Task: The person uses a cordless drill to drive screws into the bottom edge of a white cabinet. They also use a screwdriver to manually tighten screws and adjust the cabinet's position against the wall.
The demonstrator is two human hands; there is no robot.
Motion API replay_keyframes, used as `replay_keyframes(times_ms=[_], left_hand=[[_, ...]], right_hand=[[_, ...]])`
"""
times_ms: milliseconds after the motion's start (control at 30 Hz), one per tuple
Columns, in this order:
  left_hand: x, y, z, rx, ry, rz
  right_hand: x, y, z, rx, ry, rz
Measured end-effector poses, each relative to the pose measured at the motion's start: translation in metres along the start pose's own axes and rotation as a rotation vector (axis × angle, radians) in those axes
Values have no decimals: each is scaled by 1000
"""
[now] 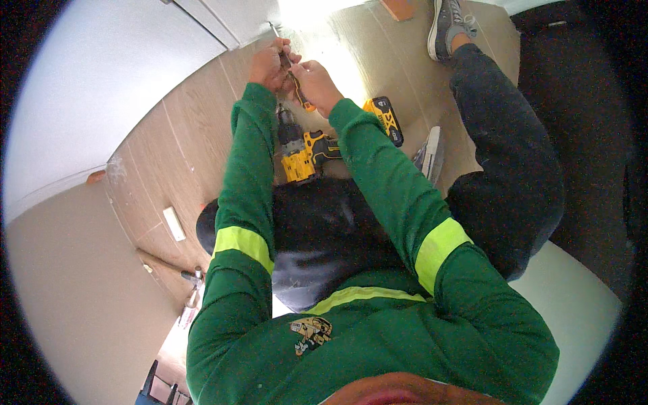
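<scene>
While left hand (272,66) and right hand (317,84) hold one yellow-black tool (302,96) in fingers (307,67), one drill (300,164) near.

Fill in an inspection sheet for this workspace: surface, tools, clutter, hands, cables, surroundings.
Surface: wood-look floor, pale specks scattered on it.
Tools: slim yellow-and-black tool in use near the foot of a white panel; drill lying on the floor, partly hidden by the right sleeve.
Clutter: white block, hammer and brown piece on the floor.
Hands: right hand grips the tool; left hand is curled close by, exact hold unclear.
Cables: nothing seen.
Surroundings: beige wall at left; bright light across the floor ahead.
</scene>
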State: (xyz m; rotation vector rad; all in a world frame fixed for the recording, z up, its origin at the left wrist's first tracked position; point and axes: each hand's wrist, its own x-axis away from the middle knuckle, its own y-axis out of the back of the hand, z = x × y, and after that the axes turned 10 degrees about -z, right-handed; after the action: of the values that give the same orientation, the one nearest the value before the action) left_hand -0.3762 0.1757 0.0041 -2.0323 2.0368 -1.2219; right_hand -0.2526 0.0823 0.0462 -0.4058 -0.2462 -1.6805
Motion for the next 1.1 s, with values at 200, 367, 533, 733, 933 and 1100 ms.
replay_keyframes(times_ms=[200, 367, 533, 733, 933, 1100], left_hand=[[0, -9, 0, -46, -40, -82], [4, -12, -6, -124, -90, -131], [-16, 13, 2, -39, -78, -125], [-12, -4, -6, -92, -97, -193], [-11, 5, -10, -166, -111, -183], [-21, 4, -9, -100, -119, -180]], right_hand=[[25, -21, -5, 671, 273, -332], [10, 9, -6, -378, -259, 230], [16, -9, -10, -93, -150, -71], [0, -24, -27, 607, 381, -321], [4, -7, -17, -784, -477, 378], [0, -26, -30, 278, 82, -294]])
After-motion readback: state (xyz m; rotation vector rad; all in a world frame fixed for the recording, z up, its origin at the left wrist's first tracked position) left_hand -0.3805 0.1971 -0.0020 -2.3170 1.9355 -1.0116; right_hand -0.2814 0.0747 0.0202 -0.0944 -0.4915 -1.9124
